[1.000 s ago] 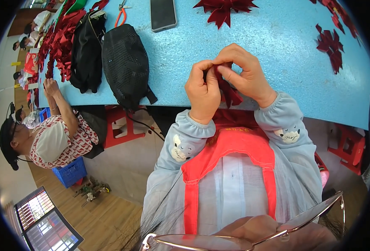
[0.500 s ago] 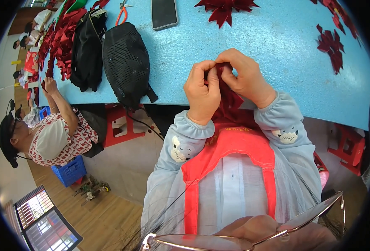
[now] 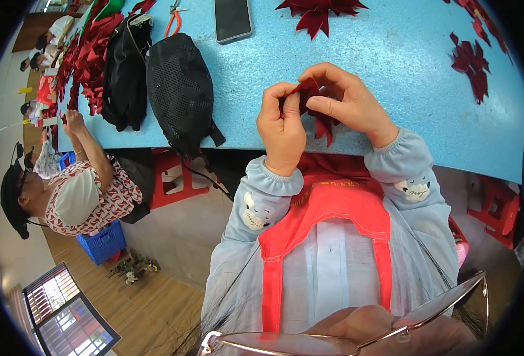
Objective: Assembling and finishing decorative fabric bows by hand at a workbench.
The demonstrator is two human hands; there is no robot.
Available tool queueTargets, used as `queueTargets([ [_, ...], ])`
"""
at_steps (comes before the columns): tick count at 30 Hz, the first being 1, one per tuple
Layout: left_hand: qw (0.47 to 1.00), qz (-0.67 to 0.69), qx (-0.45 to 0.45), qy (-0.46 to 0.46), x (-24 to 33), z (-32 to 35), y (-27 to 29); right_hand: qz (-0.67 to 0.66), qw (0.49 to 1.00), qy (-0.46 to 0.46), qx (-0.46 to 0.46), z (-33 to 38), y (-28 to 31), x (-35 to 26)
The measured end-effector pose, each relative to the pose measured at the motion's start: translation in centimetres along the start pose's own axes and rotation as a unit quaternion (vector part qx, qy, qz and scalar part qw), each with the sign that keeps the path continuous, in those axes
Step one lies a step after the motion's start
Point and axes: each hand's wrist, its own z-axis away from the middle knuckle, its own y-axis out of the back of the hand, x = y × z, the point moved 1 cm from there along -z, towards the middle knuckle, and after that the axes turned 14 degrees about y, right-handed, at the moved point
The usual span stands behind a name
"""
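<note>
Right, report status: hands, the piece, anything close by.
Left hand and right hand both pinching the dark red pointed fabric piece above the blue table. Black mesh bag to the left, apart from the hands.

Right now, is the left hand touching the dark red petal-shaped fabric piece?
Touching. The head view shows the left hand pinching the dark red petal-shaped fabric piece between thumb and fingers; the right hand grips it too.

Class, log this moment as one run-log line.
left hand: pinching red petal piece | right hand: pinching same piece | surface: blue table | nearby: black mesh bag, phone
</note>
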Motion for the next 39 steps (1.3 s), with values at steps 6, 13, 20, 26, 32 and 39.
queueTargets([
  [6,0.997,0.020,-0.043,0.061,-0.1,-0.2,0.2,0.002,0.997,0.059,-0.055,0.3,1.5,1.5],
  [13,0.943,0.297,-0.056,0.137,-0.2,-0.8,0.4,0.139,0.989,-0.030,-0.051,0.3,-0.3,-0.1],
  [20,0.995,0.044,-0.080,-0.036,0.7,-0.4,2.0,0.259,0.949,0.168,-0.054,0.3,-0.5,0.2],
  [26,0.961,-0.134,-0.101,-0.219,2.4,-0.6,3.3,0.090,0.989,0.104,-0.048,0.5,0.5,0.0],
  [32,0.975,-0.084,-0.108,-0.173,1.3,-0.3,3.1,0.138,0.972,0.163,-0.096,0.2,-0.2,-0.5],
  [39,0.963,-0.164,-0.092,-0.194,2.1,-0.1,2.7,0.160,0.965,0.177,-0.112,0.3,-0.2,-0.4],
])
